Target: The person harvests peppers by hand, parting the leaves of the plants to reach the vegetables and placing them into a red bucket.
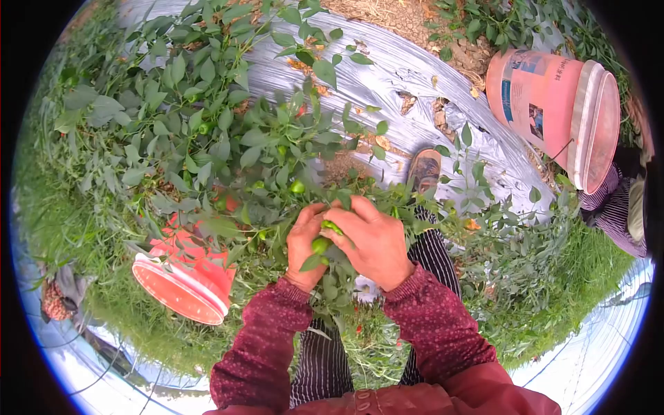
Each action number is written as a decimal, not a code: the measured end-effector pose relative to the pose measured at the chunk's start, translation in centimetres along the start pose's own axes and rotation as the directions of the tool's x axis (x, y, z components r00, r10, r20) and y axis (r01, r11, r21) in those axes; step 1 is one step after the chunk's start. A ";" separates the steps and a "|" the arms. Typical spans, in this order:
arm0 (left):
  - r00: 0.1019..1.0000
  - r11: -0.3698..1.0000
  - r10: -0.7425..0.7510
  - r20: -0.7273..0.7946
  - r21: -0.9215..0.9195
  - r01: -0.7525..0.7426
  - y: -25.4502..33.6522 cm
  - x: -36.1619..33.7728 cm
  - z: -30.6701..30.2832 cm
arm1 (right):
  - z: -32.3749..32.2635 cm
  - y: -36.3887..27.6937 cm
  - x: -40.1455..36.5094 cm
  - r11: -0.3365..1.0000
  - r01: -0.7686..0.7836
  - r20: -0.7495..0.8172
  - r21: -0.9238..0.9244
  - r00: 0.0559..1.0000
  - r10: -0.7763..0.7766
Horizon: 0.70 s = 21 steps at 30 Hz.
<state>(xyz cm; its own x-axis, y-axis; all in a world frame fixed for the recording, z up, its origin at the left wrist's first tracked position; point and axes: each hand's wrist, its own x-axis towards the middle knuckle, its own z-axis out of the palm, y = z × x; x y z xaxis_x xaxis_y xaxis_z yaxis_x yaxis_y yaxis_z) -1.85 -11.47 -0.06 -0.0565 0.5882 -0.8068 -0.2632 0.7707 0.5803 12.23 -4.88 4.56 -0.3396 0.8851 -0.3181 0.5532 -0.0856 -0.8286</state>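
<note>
Both hands meet in the middle of the head view, among the leaves of a pepper plant [266, 138]. My left hand [303, 245] is closed, with a green pepper [320, 245] against the inside of its curled fingers. Thumb and fingers of my right hand [379, 242] close on another green pepper [332, 227]; leaves and the hand cover part of it. Just above the hands a further green pepper [297, 187] hangs on the plant. Where the stems meet the fingers is hidden.
A red bucket [218, 277] stands tilted among the plants at left. At upper right is a larger pink bucket [532, 104] with a printed label. Silvery plastic film [360, 62] covers the soil, torn in places. A shoe [425, 169] rests beside the film.
</note>
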 end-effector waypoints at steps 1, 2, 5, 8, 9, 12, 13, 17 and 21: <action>0.987 0.896 -0.158 -0.009 -0.420 0.140 0.2 -0.1 0.3 | -0.7 -0.6 0.2 0.999 0.041 -0.034 0.027 0.999 -0.040; 0.956 0.835 -0.282 -0.085 -0.513 0.200 1.1 -0.6 0.8 | -1.1 -0.9 0.3 0.995 0.085 -0.065 0.054 0.995 -0.082; 0.990 0.999 0.044 -0.136 0.000 -0.045 -2.5 -0.7 0.0 | -0.8 -0.2 0.5 0.975 0.065 -0.145 0.211 0.989 -0.034; 0.891 0.393 0.390 0.233 0.833 -0.390 -2.3 -1.7 0.7 | -0.3 0.3 1.0 0.859 -0.091 -0.111 0.504 0.979 0.169; 0.899 0.391 0.384 0.211 0.845 -0.366 -2.4 -2.4 1.3 | -0.2 0.3 1.0 0.664 -0.214 -0.042 0.716 0.937 0.347; 0.813 0.264 0.467 0.349 0.822 -0.504 -5.1 -3.3 0.8 | 1.9 3.1 -0.1 0.596 -0.474 0.186 0.649 0.858 0.480; 0.816 0.266 0.462 0.346 0.824 -0.500 -5.5 -3.6 0.9 | 2.6 3.5 -0.1 0.723 -0.490 0.212 0.486 0.869 0.447; 0.858 0.291 0.372 0.355 0.833 -0.471 -7.1 -5.0 1.0 | 4.5 4.9 -1.3 0.873 -0.487 0.317 0.035 0.833 0.453; 0.931 0.391 0.235 0.279 0.850 -0.353 -7.5 -6.7 0.2 | 5.3 5.6 -1.7 0.890 -0.452 0.505 -0.052 0.757 0.414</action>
<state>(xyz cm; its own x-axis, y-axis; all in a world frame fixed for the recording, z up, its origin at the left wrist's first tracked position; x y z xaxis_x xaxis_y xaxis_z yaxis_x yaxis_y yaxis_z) 0.71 -21.14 1.05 0.1542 0.7973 -0.5836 0.7354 0.3018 0.6067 11.90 -9.33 -1.97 -0.4121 0.4037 -0.8168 0.6858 -0.4527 -0.5698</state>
